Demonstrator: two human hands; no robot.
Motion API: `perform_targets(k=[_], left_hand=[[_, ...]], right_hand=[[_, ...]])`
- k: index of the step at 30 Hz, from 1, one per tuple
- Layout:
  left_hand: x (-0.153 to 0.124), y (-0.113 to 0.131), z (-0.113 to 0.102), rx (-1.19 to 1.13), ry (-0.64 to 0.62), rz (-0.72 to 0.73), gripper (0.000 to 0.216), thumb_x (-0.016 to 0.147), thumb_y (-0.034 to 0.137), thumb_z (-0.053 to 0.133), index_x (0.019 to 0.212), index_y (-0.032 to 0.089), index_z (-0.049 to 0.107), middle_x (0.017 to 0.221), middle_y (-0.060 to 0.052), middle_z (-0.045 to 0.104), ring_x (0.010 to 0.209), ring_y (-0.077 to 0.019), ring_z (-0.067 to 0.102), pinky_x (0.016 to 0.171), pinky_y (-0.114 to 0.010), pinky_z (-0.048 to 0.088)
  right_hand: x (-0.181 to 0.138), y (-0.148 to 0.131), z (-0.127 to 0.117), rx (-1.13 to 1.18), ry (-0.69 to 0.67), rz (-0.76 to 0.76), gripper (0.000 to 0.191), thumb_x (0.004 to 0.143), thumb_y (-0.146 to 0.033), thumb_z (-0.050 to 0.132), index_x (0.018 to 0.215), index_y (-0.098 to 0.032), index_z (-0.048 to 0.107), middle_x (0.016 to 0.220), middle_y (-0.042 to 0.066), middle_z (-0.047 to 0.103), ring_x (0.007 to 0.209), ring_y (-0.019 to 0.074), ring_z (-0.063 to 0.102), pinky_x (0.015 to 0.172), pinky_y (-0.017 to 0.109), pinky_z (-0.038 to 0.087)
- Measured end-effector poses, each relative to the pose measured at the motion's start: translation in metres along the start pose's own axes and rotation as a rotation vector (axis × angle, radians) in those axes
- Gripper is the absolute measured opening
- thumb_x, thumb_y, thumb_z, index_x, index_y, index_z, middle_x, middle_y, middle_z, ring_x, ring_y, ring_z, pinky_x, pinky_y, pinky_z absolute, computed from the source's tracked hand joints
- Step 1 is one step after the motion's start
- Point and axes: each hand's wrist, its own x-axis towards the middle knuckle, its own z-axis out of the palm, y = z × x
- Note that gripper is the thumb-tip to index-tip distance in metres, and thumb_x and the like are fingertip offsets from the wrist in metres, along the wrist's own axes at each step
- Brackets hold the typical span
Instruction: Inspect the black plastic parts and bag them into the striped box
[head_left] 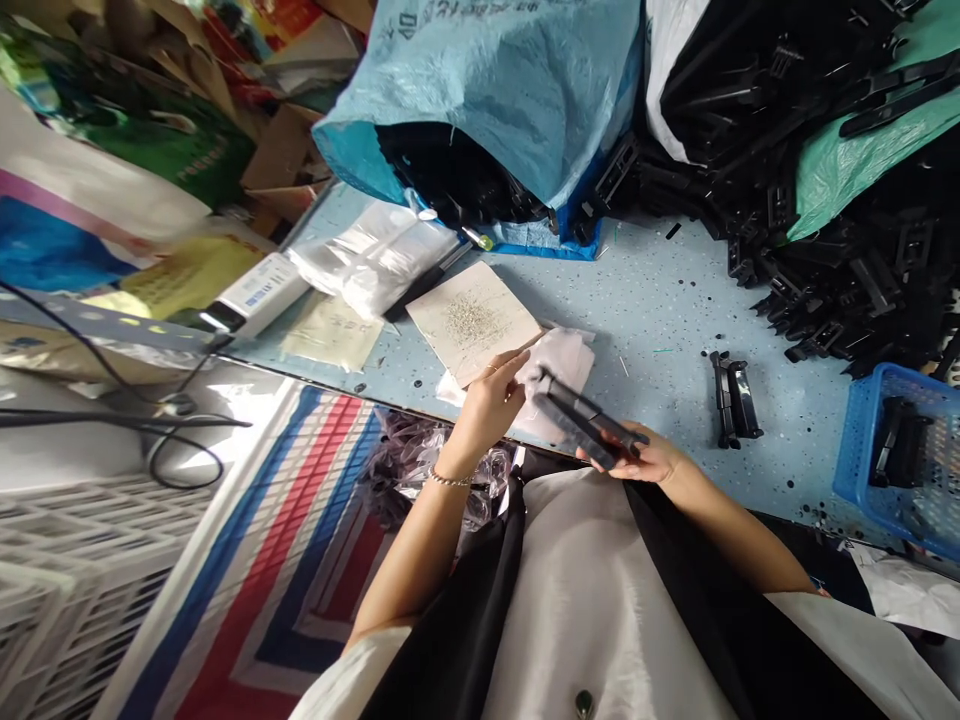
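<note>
My right hand [643,458] is closed around a long black plastic part [581,420], held just above the near edge of the blue speckled table [660,310]. My left hand [491,400] hovers beside the part's far end, fingers drawn together in a pinch; what they hold, if anything, is too small to see. Just beyond the left hand lies a beige card [472,322] with a heap of tiny metal pieces on it. A white cloth [562,360] lies under the part.
Another black part [735,400] lies on the table to the right. A blue basket [900,455] with black parts stands at the far right. Piles of black parts [825,230] and a blue bag [495,90] fill the back. Clear plastic bags [375,255] lie left.
</note>
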Motion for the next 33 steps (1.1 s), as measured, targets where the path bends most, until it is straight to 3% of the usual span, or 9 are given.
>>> perform_targets(k=[3,7,11,14,17,21,28,31,33], left_hand=[[-0.012,0.006,-0.005,0.043,0.013,0.054,0.058,0.088,0.008,0.044,0.143,0.018,0.059,0.144,-0.014,0.061,0.111,-0.0225,0.069,0.101,-0.04,0.057],[-0.031,0.012,-0.019,0.053,0.065,0.075,0.059,0.091,0.008,0.044,0.147,0.023,0.055,0.145,-0.012,0.061,0.124,-0.0236,0.065,0.109,-0.041,0.054],[-0.04,0.014,-0.023,0.059,0.12,0.06,0.058,0.094,0.009,0.043,0.148,0.024,0.053,0.145,-0.012,0.06,0.125,-0.0229,0.064,0.108,-0.039,0.054],[-0.045,0.02,-0.013,0.056,0.109,0.112,0.058,0.096,0.01,0.043,0.152,0.022,0.049,0.148,-0.015,0.057,0.128,-0.0242,0.063,0.108,-0.038,0.054],[-0.052,0.033,0.005,0.002,-0.022,0.268,0.064,0.095,0.006,0.043,0.156,0.023,0.044,0.148,-0.015,0.057,0.134,-0.0248,0.06,0.111,-0.039,0.052],[-0.059,0.048,0.014,-0.035,-0.142,0.399,0.078,0.088,-0.002,0.042,0.161,0.024,0.031,0.15,-0.016,0.053,0.14,-0.0267,0.053,0.115,-0.043,0.051],[-0.064,0.049,-0.003,-0.171,-0.124,0.385,0.066,0.095,0.004,0.046,0.157,0.027,0.04,0.151,-0.015,0.054,0.133,-0.0229,0.059,0.109,-0.038,0.055],[-0.065,0.054,0.011,-0.118,-0.118,0.448,0.069,0.095,0.003,0.043,0.16,0.024,0.032,0.154,-0.017,0.05,0.14,-0.0253,0.054,0.113,-0.042,0.052],[-0.068,0.06,0.017,-0.064,-0.1,0.461,0.065,0.096,0.004,0.042,0.158,0.021,0.035,0.151,-0.018,0.053,0.139,-0.0255,0.055,0.113,-0.042,0.053]], right_hand=[[0.006,0.013,-0.001,0.109,-0.059,0.117,0.036,0.075,-0.041,0.081,0.093,-0.013,0.066,0.082,0.01,0.072,0.047,0.0058,0.039,0.033,0.016,0.018],[0.017,0.008,0.002,0.145,-0.044,0.143,0.029,0.082,-0.033,0.074,0.103,-0.015,0.067,0.097,0.012,0.075,0.044,0.004,0.037,0.032,0.015,0.019],[0.019,0.003,0.005,0.168,-0.059,0.148,0.018,0.082,-0.028,0.074,0.091,-0.016,0.065,0.086,0.009,0.073,0.044,0.0045,0.037,0.032,0.014,0.02],[0.025,0.007,0.009,0.157,0.018,0.061,0.022,0.075,-0.028,0.08,0.08,-0.016,0.063,0.067,0.003,0.065,0.045,0.0043,0.036,0.033,0.014,0.023],[0.032,0.012,0.019,0.082,0.178,-0.096,0.03,0.067,-0.033,0.086,0.073,-0.017,0.061,0.055,-0.005,0.052,0.045,0.0049,0.04,0.036,0.015,0.031],[0.032,0.013,0.036,-0.27,0.369,-0.321,0.034,0.078,-0.049,0.078,0.079,-0.018,0.067,0.06,-0.004,0.058,0.046,0.0076,0.048,0.041,0.019,0.039],[0.03,0.01,0.042,-0.102,0.33,-0.279,0.036,0.072,-0.052,0.078,0.076,-0.02,0.062,0.057,-0.005,0.053,0.045,0.0079,0.043,0.038,0.02,0.033],[0.032,0.011,0.043,-0.299,0.452,-0.36,0.026,0.08,-0.043,0.072,0.075,-0.019,0.061,0.055,-0.005,0.053,0.045,0.0093,0.049,0.042,0.021,0.039],[0.03,0.012,0.047,-0.48,0.495,-0.408,0.019,0.083,-0.036,0.069,0.077,-0.019,0.062,0.058,-0.006,0.056,0.048,0.0099,0.053,0.044,0.021,0.042]])
